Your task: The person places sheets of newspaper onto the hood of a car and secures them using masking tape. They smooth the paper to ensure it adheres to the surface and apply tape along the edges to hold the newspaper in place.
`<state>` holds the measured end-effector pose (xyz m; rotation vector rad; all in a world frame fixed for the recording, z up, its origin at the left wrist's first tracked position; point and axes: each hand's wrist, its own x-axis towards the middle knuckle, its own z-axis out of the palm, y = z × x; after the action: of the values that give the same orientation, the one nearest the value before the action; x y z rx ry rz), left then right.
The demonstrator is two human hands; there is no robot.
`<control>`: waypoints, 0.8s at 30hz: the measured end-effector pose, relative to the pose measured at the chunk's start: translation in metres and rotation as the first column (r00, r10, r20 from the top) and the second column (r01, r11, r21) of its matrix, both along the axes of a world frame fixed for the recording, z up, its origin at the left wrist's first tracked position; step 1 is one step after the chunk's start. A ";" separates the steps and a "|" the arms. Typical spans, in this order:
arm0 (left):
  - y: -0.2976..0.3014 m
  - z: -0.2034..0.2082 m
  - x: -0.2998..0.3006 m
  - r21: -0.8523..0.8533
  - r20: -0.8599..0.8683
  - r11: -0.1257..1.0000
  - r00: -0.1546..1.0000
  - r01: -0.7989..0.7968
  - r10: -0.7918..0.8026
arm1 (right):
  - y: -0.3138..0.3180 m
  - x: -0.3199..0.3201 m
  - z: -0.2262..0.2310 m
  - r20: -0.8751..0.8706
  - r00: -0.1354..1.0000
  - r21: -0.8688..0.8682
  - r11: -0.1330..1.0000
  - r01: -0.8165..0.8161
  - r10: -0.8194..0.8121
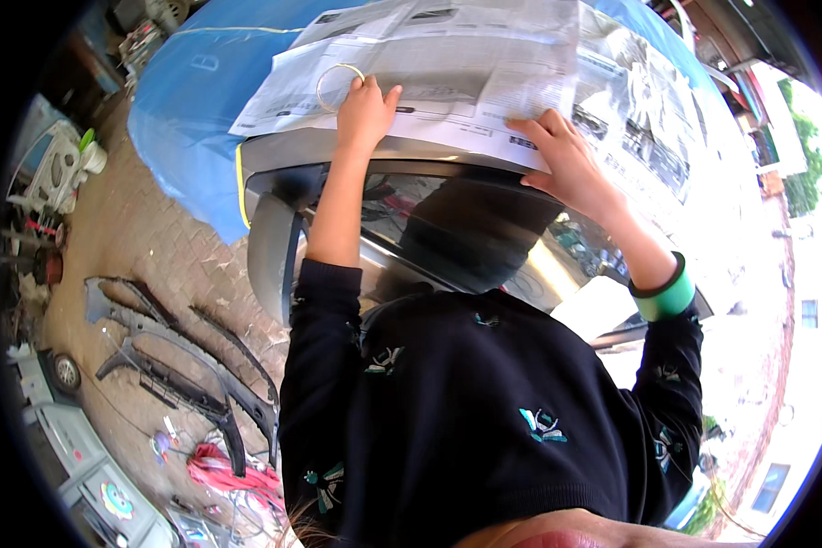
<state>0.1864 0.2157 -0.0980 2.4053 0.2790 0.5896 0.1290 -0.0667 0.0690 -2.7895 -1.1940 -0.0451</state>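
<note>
Brick paving [155, 210] bears dark loose panels [181, 397] beside the car [484, 224] under newspaper [466, 78].

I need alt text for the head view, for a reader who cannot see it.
A person's left hand holds a thin pale ring, and the right hand rests on newspaper laid over a car. Blue sheeting shows beside the newspaper.
</note>
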 end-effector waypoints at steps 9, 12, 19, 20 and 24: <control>0.105 -0.070 -0.036 0.391 -0.063 0.867 0.931 -0.309 0.361 | 0.006 -0.005 0.009 -0.070 0.998 0.036 0.999 0.000 0.003; 0.116 -0.087 -0.040 0.529 0.013 0.819 0.967 -0.223 0.255 | 0.005 -0.003 0.010 -0.090 0.996 0.039 0.999 -0.008 0.011; 0.128 -0.085 -0.039 0.606 0.110 0.782 0.989 -0.146 0.100 | 0.005 -0.003 0.011 -0.113 0.993 0.043 0.999 -0.008 0.013; 0.128 -0.083 -0.039 0.620 0.135 0.768 0.986 -0.160 0.097 | 0.005 -0.003 0.012 -0.111 0.994 0.051 0.999 -0.009 0.014; 0.124 -0.083 -0.045 0.618 0.203 0.748 0.968 -0.241 0.145 | 0.003 -0.003 0.012 -0.137 0.991 0.030 1.000 -0.004 0.008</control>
<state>0.1413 0.3398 -0.1813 2.9895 0.3038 1.0979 0.1257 -0.0635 0.0808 -2.7137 -1.1598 0.1260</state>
